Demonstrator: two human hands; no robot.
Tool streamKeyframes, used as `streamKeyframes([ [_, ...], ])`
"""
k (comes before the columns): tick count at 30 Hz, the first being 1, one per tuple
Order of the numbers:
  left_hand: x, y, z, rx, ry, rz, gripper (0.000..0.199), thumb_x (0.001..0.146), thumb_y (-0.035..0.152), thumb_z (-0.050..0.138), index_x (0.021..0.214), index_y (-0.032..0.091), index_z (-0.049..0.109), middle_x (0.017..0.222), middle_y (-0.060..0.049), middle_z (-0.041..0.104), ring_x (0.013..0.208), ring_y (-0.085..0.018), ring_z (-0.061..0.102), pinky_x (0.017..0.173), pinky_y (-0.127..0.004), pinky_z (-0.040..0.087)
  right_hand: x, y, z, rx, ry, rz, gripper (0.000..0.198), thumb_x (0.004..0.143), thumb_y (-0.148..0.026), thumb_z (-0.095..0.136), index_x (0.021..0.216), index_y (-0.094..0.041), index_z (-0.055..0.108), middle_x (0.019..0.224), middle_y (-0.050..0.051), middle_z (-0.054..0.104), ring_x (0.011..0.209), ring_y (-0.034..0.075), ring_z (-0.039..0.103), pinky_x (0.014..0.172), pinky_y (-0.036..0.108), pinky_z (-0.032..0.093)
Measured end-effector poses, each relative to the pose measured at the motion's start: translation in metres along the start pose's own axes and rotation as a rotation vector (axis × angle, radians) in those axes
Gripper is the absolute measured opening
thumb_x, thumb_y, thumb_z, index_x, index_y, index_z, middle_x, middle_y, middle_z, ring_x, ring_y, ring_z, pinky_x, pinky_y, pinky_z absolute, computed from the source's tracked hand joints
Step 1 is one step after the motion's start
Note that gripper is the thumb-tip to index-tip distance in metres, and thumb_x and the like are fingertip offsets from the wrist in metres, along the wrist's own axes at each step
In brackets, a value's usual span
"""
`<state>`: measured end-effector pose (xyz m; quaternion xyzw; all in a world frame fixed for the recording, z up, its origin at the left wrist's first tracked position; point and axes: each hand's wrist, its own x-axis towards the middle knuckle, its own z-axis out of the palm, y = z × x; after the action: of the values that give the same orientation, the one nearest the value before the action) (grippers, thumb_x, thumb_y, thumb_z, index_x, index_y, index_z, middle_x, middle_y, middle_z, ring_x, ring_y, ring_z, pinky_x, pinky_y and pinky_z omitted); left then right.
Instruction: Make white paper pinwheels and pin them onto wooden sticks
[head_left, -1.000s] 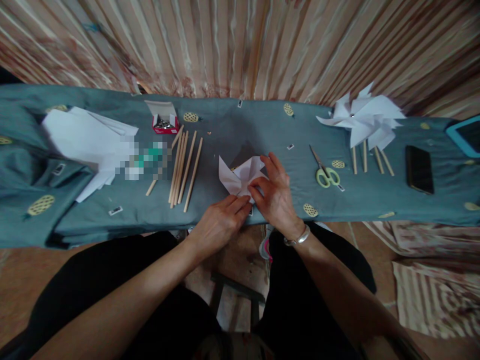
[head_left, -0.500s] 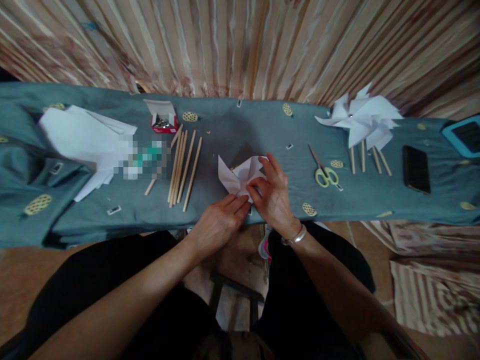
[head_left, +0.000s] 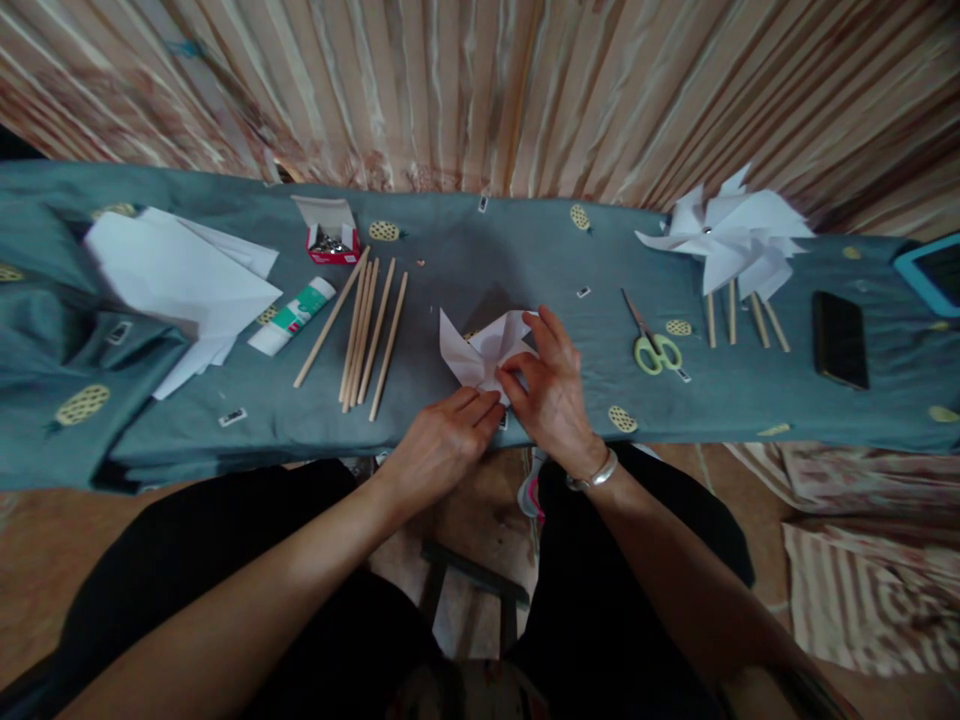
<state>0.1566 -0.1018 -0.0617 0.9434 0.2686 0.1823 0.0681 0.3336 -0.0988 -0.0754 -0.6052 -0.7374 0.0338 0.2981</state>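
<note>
From the wearer's head, one wide view looks forward and down. Left hand [head_left: 444, 435] and right hand [head_left: 550, 392] are near, the curtain [head_left: 465, 90] farther off

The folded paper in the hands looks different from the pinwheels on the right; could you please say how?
The left hand and right hand touch the folded paper, while the pinwheels lie untouched. The folded paper shows no stick; wooden sticks extend from beneath the pinwheels. The folded paper sits alone, whereas the pinwheels overlap. Both are white paper.
</note>
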Motion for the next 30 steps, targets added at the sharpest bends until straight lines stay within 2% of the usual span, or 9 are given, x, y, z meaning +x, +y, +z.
streamKeyframes([
  [3, 0.0004, 0.0004, -0.0007, 0.008, -0.010, 0.004, 0.023, 0.096, 0.009, 0.044, 0.109, 0.008, 0.063, 0.108, -0.013, 0.069, 0.093, -0.021, 0.065, 0.081, -0.036, 0.060, 0.0003, -0.0002, -0.0005, 0.001, -0.021, 0.004, 0.018, 0.093, -0.025, 0.051, 0.086, -0.026, 0.067, 0.150, 0.005, 0.048, 0.148, 0.029, 0.030, 0.113, 0.057, 0.035],
  [7, 0.0008, 0.0010, -0.0014, 0.026, 0.003, 0.011, 0.019, 0.094, 0.009, 0.050, 0.108, 0.007, 0.063, 0.106, -0.012, 0.070, 0.091, -0.022, 0.064, 0.080, -0.034, 0.059, 0.0006, -0.0005, -0.0009, -0.055, -0.021, -0.011, 0.018, 0.094, -0.023, 0.051, 0.082, -0.023, 0.065, 0.149, 0.010, 0.049, 0.147, 0.029, 0.033, 0.111, 0.055, 0.038],
  [14, 0.0008, 0.0012, -0.0005, 0.018, -0.008, 0.009, 0.021, 0.094, 0.007, 0.047, 0.108, 0.007, 0.063, 0.104, -0.012, 0.070, 0.091, -0.021, 0.064, 0.080, -0.035, 0.059, -0.0006, 0.0000, -0.0009, 0.027, -0.052, 0.019, 0.018, 0.093, -0.024, 0.052, 0.088, -0.028, 0.069, 0.153, -0.001, 0.044, 0.149, 0.030, 0.027, 0.116, 0.056, 0.033],
  [18, 0.0006, 0.0015, -0.0006, 0.017, -0.007, 0.011, 0.021, 0.095, 0.007, 0.046, 0.107, 0.007, 0.063, 0.104, -0.012, 0.070, 0.091, -0.021, 0.063, 0.080, -0.035, 0.059, -0.0010, 0.0000, -0.0011, 0.009, -0.027, -0.010, 0.019, 0.094, -0.026, 0.051, 0.092, -0.031, 0.069, 0.150, 0.000, 0.048, 0.149, 0.028, 0.029, 0.114, 0.056, 0.036],
  [23, 0.0010, 0.0018, -0.0023, 0.013, -0.020, 0.015, 0.019, 0.093, 0.007, 0.049, 0.106, 0.006, 0.064, 0.102, -0.012, 0.070, 0.090, -0.022, 0.063, 0.079, -0.035, 0.059, -0.0005, -0.0009, -0.0012, -0.087, 0.007, -0.062, 0.017, 0.093, -0.022, 0.053, 0.082, -0.025, 0.065, 0.146, 0.007, 0.052, 0.146, 0.029, 0.035, 0.108, 0.056, 0.044],
  [30, 0.0015, 0.0022, -0.0021, 0.018, -0.019, 0.013, 0.019, 0.095, 0.008, 0.046, 0.103, 0.008, 0.064, 0.100, -0.012, 0.070, 0.089, -0.022, 0.063, 0.077, -0.034, 0.059, -0.0006, -0.0014, -0.0009, -0.034, -0.009, -0.034, 0.017, 0.093, -0.022, 0.053, 0.086, -0.030, 0.066, 0.148, -0.001, 0.050, 0.148, 0.027, 0.031, 0.112, 0.056, 0.040],
])
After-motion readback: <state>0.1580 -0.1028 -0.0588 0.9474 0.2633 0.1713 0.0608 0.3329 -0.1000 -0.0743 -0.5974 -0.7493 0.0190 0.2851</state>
